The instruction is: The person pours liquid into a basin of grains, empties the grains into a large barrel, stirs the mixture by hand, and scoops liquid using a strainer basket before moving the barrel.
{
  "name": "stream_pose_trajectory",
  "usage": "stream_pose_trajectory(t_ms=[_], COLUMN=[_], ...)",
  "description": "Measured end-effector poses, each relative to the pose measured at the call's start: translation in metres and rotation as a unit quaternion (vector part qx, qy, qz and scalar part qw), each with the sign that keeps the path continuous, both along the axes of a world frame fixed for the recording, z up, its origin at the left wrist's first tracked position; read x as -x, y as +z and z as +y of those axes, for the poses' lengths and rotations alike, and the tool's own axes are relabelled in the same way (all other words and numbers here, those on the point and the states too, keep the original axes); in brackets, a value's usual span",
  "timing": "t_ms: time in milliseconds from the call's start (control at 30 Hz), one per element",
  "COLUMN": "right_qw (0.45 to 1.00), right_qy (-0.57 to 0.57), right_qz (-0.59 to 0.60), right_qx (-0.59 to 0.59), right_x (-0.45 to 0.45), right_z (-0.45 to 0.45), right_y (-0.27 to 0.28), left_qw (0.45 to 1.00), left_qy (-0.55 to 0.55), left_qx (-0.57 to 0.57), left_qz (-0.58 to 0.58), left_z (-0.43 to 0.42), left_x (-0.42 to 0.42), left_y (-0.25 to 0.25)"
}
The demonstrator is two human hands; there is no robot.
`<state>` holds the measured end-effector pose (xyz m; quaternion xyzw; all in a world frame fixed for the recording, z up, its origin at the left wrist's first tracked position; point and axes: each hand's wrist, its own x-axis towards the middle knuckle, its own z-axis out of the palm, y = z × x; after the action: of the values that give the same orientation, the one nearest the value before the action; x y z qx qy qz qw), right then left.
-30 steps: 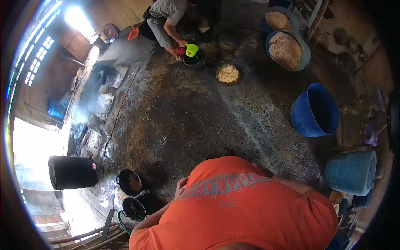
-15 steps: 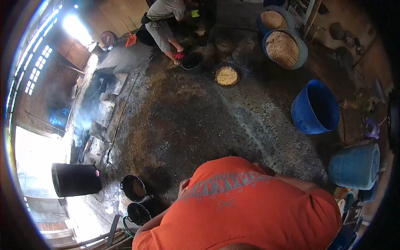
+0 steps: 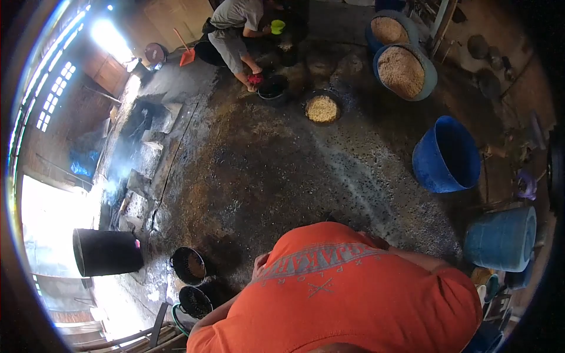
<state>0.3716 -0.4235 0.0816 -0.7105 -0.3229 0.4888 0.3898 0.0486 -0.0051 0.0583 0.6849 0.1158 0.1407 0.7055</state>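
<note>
Orange shirt (image 3: 335, 294) in the foreground, a worker overlooks a stained, wet-looking floor (image 3: 259, 176), left hand (image 3: 259, 266) at the waist, right hand (image 3: 376, 240) mostly hidden at the other side. Whether the fingers of either are apart or together cannot be told; no held object shows. On the floor to the left, nearest the left hand but apart from it, a black pail (image 3: 178, 265) with something brown inside sits just beyond a second black pail (image 3: 183, 297), whose contents are too dark to name. Both appear stiff-walled, probably light in themselves and heavier for their load, and unlikely to break. Damp rims could prove slippery; opposite sides of the rim, one hand to each, look the surest, most level hold. Farther off, a co-worker in grey (image 3: 236, 15) bends, lime-green scoop (image 3: 278, 26) in hand.
</note>
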Motion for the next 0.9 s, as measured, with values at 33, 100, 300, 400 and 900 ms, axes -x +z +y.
stream_pose_trajectory(t_ms=[33, 100, 300, 400, 900], right_qw=[0.999, 0.998, 0.999, 0.994, 0.995], right_qy=[-0.007, -0.031, -0.041, -0.067, 0.013], right_qz=[0.039, 0.055, 0.005, 0.068, -0.096], right_qx=[-0.015, -0.018, -0.012, -0.044, -0.004], right_x=[-0.003, 0.001, 0.004, 0.005, 0.001], right_z=[0.004, 0.012, 0.005, 0.01, 0.039], right_y=[0.006, 0.031, 0.019, 0.037, 0.133], left_qw=[0.999, 0.998, 0.998, 0.999, 0.991], left_qy=[-0.003, -0.01, -0.023, 0.021, -0.1], left_qx=[-0.037, -0.054, -0.048, -0.006, -0.086], left_qz=[-0.024, -0.028, -0.018, 0.03, -0.005], left_z=[0.001, 0.004, 0.003, 0.001, 0.007], left_x=[0.001, 0.005, 0.012, 0.011, -0.006], left_y=[-0.005, -0.013, -0.02, -0.023, 0.007])
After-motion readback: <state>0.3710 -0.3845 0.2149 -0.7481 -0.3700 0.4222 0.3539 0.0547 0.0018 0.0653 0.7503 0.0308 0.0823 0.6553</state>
